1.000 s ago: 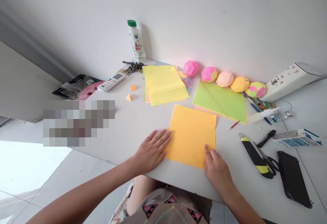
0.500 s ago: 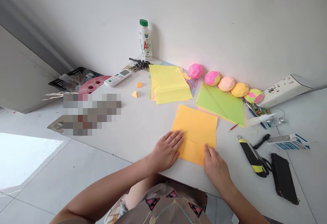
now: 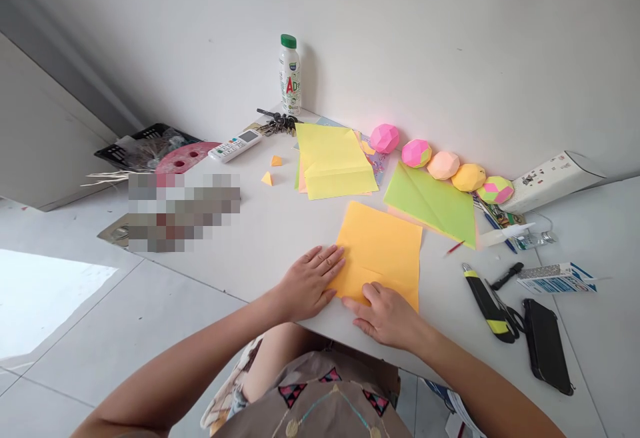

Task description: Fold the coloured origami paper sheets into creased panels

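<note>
Your left hand (image 3: 307,285) lies spread flat on the orange sheet (image 3: 383,235), below frame centre; whether your right hand (image 3: 387,315) pinches it, I cannot tell; uneven pressure could skew its fold.

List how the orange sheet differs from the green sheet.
The orange sheet is touched by the left hand and the right hand; the green sheet by neither. The green sheet has a long diagonal crease; the orange sheet shows a short crosswise line. Both are paper, lying flat.
</note>
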Demonstrator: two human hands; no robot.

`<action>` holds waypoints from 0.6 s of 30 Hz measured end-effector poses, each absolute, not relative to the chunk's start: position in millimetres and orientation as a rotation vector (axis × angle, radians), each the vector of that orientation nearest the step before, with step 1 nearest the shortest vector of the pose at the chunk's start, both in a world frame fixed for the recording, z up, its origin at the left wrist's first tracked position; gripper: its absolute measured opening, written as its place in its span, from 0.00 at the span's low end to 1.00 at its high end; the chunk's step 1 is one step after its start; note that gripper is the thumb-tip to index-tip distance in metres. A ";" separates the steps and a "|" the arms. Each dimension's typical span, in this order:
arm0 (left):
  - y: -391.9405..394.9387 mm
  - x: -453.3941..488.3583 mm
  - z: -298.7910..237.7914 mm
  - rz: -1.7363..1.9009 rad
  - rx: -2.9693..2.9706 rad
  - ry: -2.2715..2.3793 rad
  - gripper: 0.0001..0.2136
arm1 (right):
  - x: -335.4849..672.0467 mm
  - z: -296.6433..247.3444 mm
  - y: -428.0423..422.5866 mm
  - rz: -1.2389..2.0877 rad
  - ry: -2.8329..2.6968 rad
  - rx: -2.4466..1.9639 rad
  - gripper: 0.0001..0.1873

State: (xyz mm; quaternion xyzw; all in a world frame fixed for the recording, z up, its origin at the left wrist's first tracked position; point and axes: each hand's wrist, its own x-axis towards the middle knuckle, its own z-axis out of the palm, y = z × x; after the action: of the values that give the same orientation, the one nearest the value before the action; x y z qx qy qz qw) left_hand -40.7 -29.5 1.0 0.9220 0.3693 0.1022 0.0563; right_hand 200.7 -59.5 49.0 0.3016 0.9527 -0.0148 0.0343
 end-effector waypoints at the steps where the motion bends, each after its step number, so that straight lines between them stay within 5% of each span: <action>1: -27.8 -42.2 3.3 0.249 2.776 1.101 0.26 | 199.1 49.7 -58.9 -0.051 2.897 0.927 0.21; 18: -14.1 -46.3 32.2 -0.156 2.573 0.985 0.28 | 210.4 53.1 -64.4 -0.074 2.754 0.974 0.19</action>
State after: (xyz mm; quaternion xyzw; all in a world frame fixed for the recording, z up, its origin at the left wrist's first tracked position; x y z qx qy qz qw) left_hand -46.3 -14.1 32.2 0.9154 0.3504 -0.0556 0.1901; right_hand 210.4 -64.4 53.1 0.3313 0.9368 -0.0250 0.1093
